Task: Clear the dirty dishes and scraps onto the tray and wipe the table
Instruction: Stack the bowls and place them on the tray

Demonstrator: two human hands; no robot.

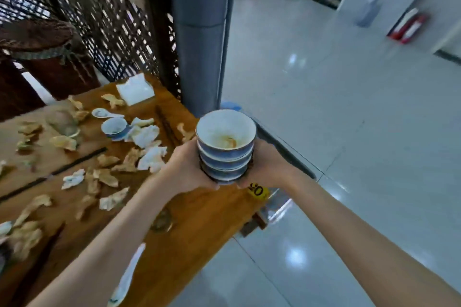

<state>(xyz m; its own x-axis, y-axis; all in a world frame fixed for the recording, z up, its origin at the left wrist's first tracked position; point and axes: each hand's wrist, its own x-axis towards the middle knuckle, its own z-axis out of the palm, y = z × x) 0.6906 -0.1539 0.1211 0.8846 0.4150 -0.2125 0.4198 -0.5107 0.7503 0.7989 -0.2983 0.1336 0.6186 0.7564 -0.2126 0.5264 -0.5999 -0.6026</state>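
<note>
A stack of blue-and-white bowls [225, 143], the top one smeared with orange sauce, is held above the right end of the wooden table [194, 227]. My left hand [185, 169] grips the stack's left side and my right hand [268, 166] grips its right side. Just beyond the stack, off the table's right edge, lies a grey tray [282, 147], partly hidden by the bowls and my right hand. One more small bowl [115, 127] and a ceramic spoon [104, 113] sit further left among crumpled napkins [147, 136] and food scraps [106, 177].
Dark chopsticks [167, 127] lie on the table, with a folded white napkin [136, 90] at the far end and another spoon [127, 279] at the near edge. A grey pillar [202, 32] and lattice screen [107, 20] stand behind. A yellow number tag [258, 192] marks the corner.
</note>
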